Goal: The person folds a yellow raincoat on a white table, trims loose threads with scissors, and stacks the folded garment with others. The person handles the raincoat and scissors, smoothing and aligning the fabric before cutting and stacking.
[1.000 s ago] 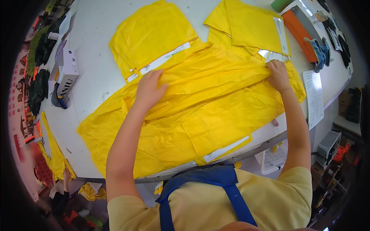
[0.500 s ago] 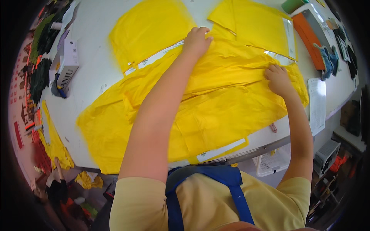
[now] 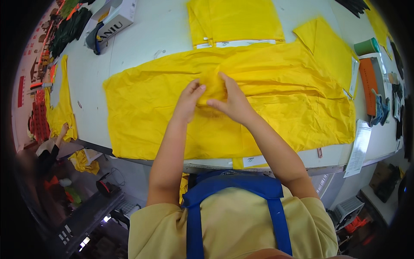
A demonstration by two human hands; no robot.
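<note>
A large yellow garment (image 3: 142, 112) lies spread across the white table (image 3: 155, 34). Both hands meet at its middle. My left hand (image 3: 189, 101) and my right hand (image 3: 230, 101) pinch a bunched fold of the yellow fabric (image 3: 212, 84) between their fingers. A white label strip (image 3: 254, 161) shows at the garment's near hem. Beyond it lies a folded yellow piece (image 3: 235, 19) with a white strip, and another yellow piece (image 3: 330, 54) sits to the right.
A white box (image 3: 116, 17) and dark items stand at the far left. A green tape roll (image 3: 366, 46), an orange object (image 3: 370, 86) and papers (image 3: 357, 149) sit at the right. Yellow cloth (image 3: 60, 103) hangs off the left edge. Another person (image 3: 47, 153) is at lower left.
My left hand pulled back from the far edge to the garment's middle. My right hand moved left from the right side to meet it. The two hands now gather fabric together.
</note>
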